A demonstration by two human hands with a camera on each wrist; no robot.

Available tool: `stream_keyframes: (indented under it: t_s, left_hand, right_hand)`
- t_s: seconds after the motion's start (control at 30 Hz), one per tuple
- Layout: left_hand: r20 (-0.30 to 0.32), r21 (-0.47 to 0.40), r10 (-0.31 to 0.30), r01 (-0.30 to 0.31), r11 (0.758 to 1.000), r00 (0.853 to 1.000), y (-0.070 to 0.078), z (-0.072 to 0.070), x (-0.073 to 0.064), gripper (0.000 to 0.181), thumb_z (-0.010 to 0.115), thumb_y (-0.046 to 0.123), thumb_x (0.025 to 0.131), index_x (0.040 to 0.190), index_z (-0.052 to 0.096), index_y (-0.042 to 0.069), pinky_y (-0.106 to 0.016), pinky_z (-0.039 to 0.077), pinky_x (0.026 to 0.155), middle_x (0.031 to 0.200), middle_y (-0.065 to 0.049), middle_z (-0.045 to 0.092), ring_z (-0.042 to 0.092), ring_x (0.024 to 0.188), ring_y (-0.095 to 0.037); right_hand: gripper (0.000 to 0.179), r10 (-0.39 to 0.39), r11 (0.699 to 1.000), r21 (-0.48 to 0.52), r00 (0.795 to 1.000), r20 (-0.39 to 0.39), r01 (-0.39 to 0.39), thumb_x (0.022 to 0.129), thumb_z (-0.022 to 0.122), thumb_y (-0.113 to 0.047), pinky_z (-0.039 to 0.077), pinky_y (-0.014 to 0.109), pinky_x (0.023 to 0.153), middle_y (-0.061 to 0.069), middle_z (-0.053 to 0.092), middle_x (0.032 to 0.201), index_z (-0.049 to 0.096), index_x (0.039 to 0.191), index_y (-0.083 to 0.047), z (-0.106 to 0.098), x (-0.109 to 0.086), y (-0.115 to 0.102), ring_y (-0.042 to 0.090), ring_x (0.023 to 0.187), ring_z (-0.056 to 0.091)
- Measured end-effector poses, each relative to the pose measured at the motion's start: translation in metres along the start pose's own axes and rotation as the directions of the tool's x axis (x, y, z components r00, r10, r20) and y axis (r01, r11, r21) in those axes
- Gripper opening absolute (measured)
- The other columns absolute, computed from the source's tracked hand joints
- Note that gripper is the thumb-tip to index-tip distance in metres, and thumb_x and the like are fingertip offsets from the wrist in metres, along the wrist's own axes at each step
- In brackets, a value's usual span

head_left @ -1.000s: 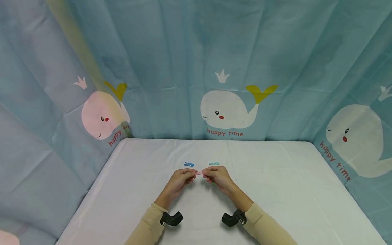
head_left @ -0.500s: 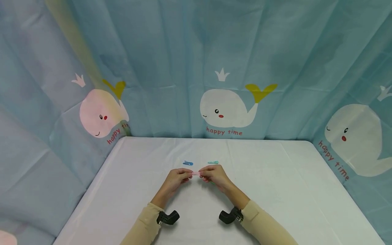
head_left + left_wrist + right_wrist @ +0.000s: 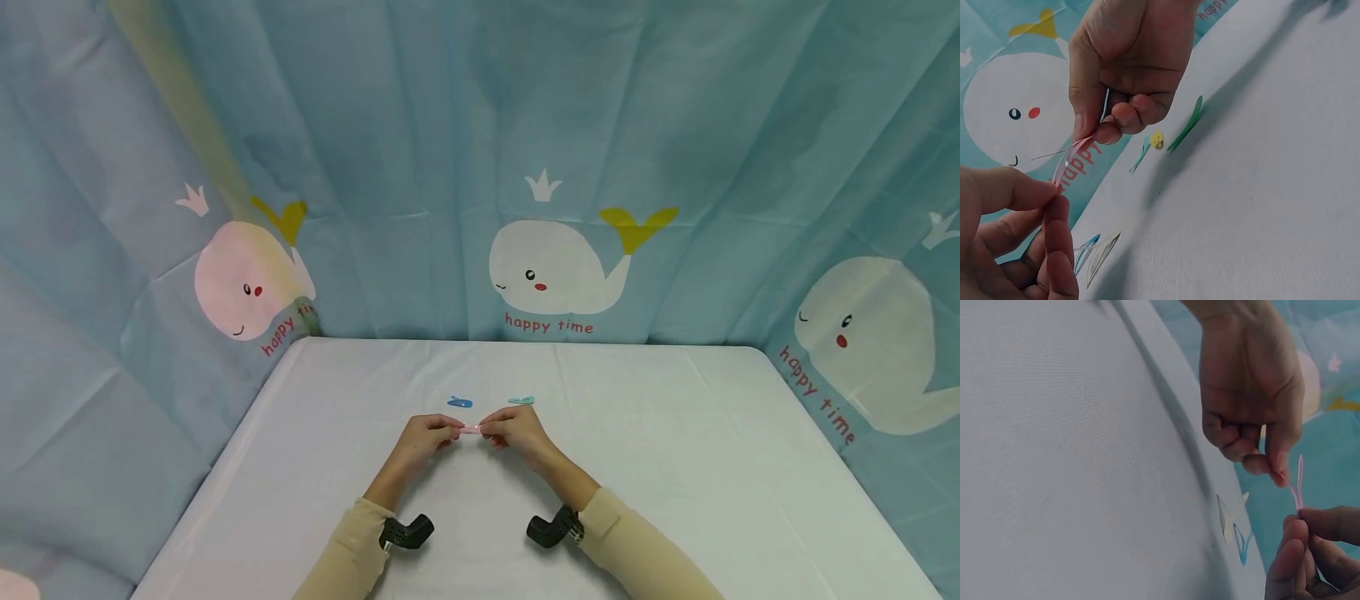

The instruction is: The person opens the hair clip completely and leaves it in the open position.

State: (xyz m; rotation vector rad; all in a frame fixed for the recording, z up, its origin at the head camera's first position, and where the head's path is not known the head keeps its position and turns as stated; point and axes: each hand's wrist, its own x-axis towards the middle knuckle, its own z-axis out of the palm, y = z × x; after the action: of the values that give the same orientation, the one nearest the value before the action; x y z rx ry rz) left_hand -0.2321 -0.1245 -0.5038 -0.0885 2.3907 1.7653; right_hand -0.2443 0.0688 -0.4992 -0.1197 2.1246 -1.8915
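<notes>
The pink hair clip (image 3: 470, 430) is held in the air over a white table (image 3: 675, 442), between two hands. Nearest are two beige sleeves (image 3: 347, 546), with a black device (image 3: 407, 532) at each wrist. Beyond them, the left hand (image 3: 420, 442) pinches one end of the clip between thumb and finger, while the right hand (image 3: 520, 435) pinches the other end. In the right wrist view the clip's two thin arms stand apart, the left fingertips on one of them. The left wrist view shows a green clip (image 3: 1185, 126) on the table, near a small yellow piece (image 3: 1157, 140). Past the hands lie a blue clip (image 3: 460, 402) and, to its right, a teal clip (image 3: 521, 400). Farthest back hangs a blue curtain (image 3: 420, 275) printed with whales.
</notes>
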Motion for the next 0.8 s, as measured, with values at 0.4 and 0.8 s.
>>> stream_keyframes:
  t_s: [0.4,0.8]
  left_hand:
    - [-0.025,0.242,0.025,-0.018,0.970,0.999,-0.002,-0.009,-0.003,0.011,0.069,0.006,0.084,0.091,0.075,0.000,-0.023,0.043,0.063,0.080,-0.004,0.067,0.053,0.070,-0.012]
    - [-0.006,0.394,0.021,-0.017,0.919,1.000,-0.008,-0.014,-0.007,0.006,0.070,0.009,0.084,0.085,0.075,0.005,-0.026,0.041,0.066,0.081,-0.003,0.068,0.053,0.074,-0.015]
  right_hand:
    - [0.012,0.053,0.993,-0.107,0.999,-0.012,-0.054,0.084,0.070,-0.005,0.048,0.020,0.051,0.002,0.066,0.065,0.073,0.089,0.005,0.016,0.007,0.005,0.009,0.051,0.057]
    - [0.005,0.070,0.984,-0.168,0.997,0.038,-0.063,0.082,0.070,0.000,0.045,0.019,0.045,0.004,0.065,0.060,0.072,0.082,0.005,0.026,0.008,0.010,0.009,0.046,0.056]
